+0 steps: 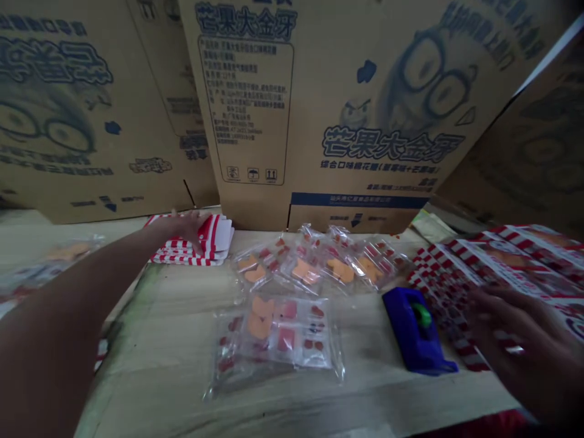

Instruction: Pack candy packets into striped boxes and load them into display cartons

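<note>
My left hand [185, 226] reaches far across the table and rests with fingers spread on a small stack of folded red-and-white striped cartons [201, 243]. My right hand [524, 340] lies low at the right with fingers stretched out over a spread of red-checked printed sheets [460, 274]; it is blurred. Between the hands lies a clear plastic packet [278, 334] with orange and red pieces inside. Behind it sits a row of several similar packets [319, 264]. A blue tape dispenser [417, 331] stands just left of my right hand.
Large brown cardboard boxes [319, 109] with blue print wall off the back of the wooden table [159, 365]. Another box [524, 152] leans at the right. More clear packets [50, 261] lie at the far left edge.
</note>
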`<state>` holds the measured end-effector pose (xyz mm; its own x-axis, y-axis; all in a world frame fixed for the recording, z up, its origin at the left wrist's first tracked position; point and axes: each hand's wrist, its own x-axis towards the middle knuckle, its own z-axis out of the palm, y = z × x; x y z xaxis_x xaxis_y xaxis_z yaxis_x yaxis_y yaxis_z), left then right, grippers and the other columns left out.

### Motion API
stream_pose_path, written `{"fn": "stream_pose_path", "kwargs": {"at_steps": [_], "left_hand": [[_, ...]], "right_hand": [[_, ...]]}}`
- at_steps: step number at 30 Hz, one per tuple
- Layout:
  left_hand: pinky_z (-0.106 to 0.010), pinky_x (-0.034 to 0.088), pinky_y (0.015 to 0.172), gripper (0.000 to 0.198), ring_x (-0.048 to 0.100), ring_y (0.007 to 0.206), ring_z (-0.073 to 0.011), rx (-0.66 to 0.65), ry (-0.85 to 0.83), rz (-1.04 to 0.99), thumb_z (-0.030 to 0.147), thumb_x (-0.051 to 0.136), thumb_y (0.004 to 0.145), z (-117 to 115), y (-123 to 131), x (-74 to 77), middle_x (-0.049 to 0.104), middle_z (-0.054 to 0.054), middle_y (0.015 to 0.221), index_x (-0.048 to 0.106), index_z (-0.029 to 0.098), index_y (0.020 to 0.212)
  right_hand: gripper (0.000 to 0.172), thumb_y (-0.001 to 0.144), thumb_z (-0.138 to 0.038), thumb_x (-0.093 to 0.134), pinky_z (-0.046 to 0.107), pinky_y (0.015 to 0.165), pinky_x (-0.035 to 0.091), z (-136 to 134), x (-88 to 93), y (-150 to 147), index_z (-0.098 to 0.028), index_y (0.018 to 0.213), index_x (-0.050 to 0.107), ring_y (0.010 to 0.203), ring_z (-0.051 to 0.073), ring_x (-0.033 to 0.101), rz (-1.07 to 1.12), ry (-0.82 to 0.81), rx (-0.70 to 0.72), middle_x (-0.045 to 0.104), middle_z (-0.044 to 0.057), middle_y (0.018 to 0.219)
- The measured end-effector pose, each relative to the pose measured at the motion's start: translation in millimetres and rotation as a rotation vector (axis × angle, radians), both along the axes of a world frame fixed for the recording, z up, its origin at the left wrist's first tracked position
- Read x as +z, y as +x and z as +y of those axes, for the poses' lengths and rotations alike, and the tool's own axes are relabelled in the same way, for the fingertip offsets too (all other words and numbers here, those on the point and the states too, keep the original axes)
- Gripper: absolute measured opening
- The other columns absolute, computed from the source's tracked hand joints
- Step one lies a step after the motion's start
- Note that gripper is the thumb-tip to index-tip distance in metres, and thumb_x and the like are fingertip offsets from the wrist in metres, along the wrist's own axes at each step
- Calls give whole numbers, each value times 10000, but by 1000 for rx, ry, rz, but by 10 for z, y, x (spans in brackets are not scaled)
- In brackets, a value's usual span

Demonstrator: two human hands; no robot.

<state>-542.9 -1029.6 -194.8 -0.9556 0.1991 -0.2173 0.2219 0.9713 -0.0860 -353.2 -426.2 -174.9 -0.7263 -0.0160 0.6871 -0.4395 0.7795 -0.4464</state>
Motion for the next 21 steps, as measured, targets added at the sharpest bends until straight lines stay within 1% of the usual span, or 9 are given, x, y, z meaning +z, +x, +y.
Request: {"fn": "stream_pose_path", "kwargs": {"at_steps": [3,6,8,10,11,13,16,18,21], "left_hand": [[-723,117,1009,1143,331,1295,-514,47,-28,67,679,642,671,27,219,41,360,-303,1434,208,-14,1470],[-697,148,1035,1207,356,1285,-523,140,-90,95,604,775,547,88,637,142,334,-338,1438,260,31,1476],[-666,160,1052,1236,307,1314,-528,180,-132,95,573,796,498,161,1078,193,288,-337,1472,260,62,1489],[-650,130,1068,1263,263,1335,-525,175,-147,90,586,777,482,260,1629,189,271,-319,1495,238,74,1503],[-643,115,1075,1269,269,1331,-518,161,-142,87,590,768,476,318,1924,162,290,-309,1491,234,78,1507],[-628,115,1085,1239,325,1294,-493,134,-112,82,570,753,471,449,2497,72,364,-290,1455,263,85,1501],[-611,131,1096,1151,381,1250,-460,149,-29,77,518,738,474,697,3172,-80,428,-271,1412,350,89,1469],[-617,137,1097,1125,378,1253,-458,195,39,65,506,734,476,900,3446,-158,428,-273,1412,377,82,1455],[-632,144,1093,1157,359,1267,-466,269,126,54,491,747,459,1234,3626,-255,410,-278,1424,355,75,1465]], "right_hand": [[165,829,-332,649,386,780,507,-752,-187,-320,-292,982,695,904,240,652,-223,19,251,689,81,980],[178,858,-331,594,327,736,508,-1551,-502,-588,-241,977,691,848,219,656,-493,-12,529,710,68,963],[146,833,-271,589,298,745,478,-1997,-719,-731,-215,917,694,845,212,642,-594,37,612,713,66,944],[89,786,-204,599,268,695,430,-2326,-881,-843,-197,725,663,747,191,609,-662,114,622,692,45,787],[130,756,-170,606,257,664,402,-2441,-932,-882,-192,628,619,685,177,581,-682,140,614,660,30,692],[224,706,-117,602,245,614,355,-2571,-968,-915,-189,512,516,597,152,518,-696,149,600,573,0,555],[202,710,-120,566,233,592,337,-2546,-882,-853,-192,541,481,582,137,493,-681,109,617,551,-20,553],[161,758,-167,540,232,599,353,-2427,-771,-759,-193,605,496,600,137,510,-673,83,648,578,-20,601],[128,799,-212,519,237,610,376,-2188,-621,-577,-189,673,524,619,143,534,-641,47,653,597,-9,641]]}}
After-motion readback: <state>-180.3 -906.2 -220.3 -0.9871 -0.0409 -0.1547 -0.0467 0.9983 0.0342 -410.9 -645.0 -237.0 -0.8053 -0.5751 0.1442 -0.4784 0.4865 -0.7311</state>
